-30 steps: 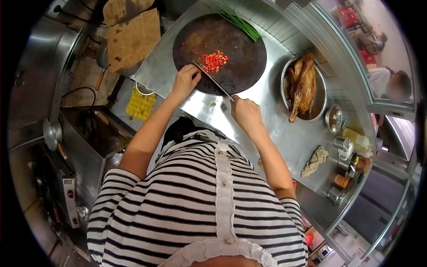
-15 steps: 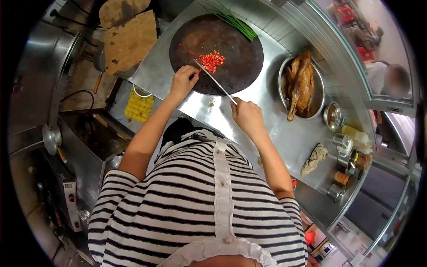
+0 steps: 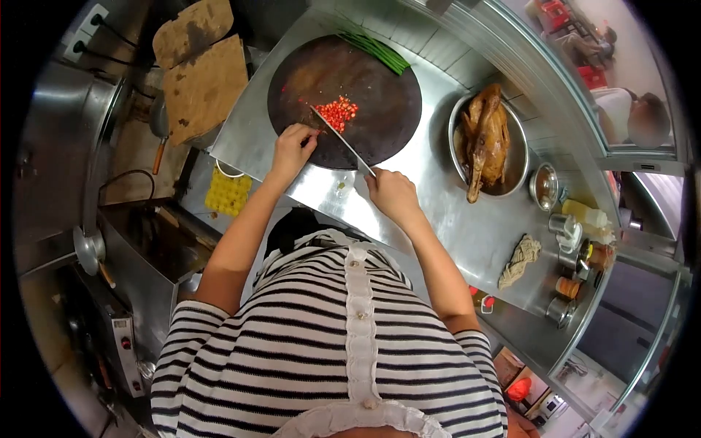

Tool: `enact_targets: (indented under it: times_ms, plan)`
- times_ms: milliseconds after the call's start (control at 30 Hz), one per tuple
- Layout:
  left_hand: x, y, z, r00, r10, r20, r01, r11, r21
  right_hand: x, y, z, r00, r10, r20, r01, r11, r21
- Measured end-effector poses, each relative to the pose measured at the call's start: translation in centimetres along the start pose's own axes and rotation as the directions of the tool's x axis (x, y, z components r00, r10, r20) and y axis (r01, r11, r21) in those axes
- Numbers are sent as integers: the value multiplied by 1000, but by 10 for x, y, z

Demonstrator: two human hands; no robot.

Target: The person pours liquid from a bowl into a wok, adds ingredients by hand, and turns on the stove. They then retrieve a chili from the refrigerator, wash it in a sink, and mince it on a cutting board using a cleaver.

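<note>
My right hand (image 3: pixel 393 194) is closed round the handle of a kitchen knife (image 3: pixel 345 142). Its blade runs up and left across the near part of a round dark chopping board (image 3: pixel 387 120), edge-on to me. Chopped red chili (image 3: pixel 337 114) lies in a small heap just beyond the blade. On the near side, my left hand (image 3: pixel 294 151) rests at the board's left rim, fingers curled and pinched together. A bit of red chili pepper shows at its fingertips, mostly hidden. Green scallions (image 3: pixel 376 51) lie along the board's far edge.
A steel bowl (image 3: pixel 520 171) holding a whole roasted bird (image 3: pixel 488 139) stands to the right on the metal counter (image 3: pixel 438 226). Beyond are a crumpled cloth (image 3: pixel 521 260), jars and bottles. Cardboard (image 3: pixel 208 87) and a yellow egg tray (image 3: pixel 228 193) are at the left. People sit behind the glass.
The whole view has shifted slightly, so the board sits lower and further left in the picture. Both hands keep nearly the same places at the board, the knife still between chili heap and left hand.
</note>
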State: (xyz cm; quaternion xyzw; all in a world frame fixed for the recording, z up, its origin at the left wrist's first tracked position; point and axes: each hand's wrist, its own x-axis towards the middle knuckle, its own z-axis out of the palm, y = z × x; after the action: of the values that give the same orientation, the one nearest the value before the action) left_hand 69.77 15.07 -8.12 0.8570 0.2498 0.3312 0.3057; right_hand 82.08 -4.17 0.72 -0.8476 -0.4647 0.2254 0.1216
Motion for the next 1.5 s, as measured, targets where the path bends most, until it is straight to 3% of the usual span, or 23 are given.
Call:
enact_targets:
  times_ms: [333,667,1033,1133,1300,1500]
  plan:
    - [-2,6,-7,1000,-4,17,3,999,37,-17,-10,-5,999,-25,23,27,993,-112]
    - [-3,0,-5,1000,23,12,-24,1000,16,3,-11,-14,999,-11,35,12,1000,-11]
    - [-2,7,2,997,45,-66,-46,999,-6,-8,-15,-9,999,3,39,-1,999,-42]
    - [-4,4,5,1000,-29,-7,30,998,54,-6,-8,6,999,-41,10,42,993,-106]
    - [0,9,9,999,11,-39,-10,1000,7,16,-11,18,992,-68,110,67,998,15]
    - [1,20,9,1000,-4,-29,4,1000,-2,13,-2,11,996,-72,59,68,996,53]
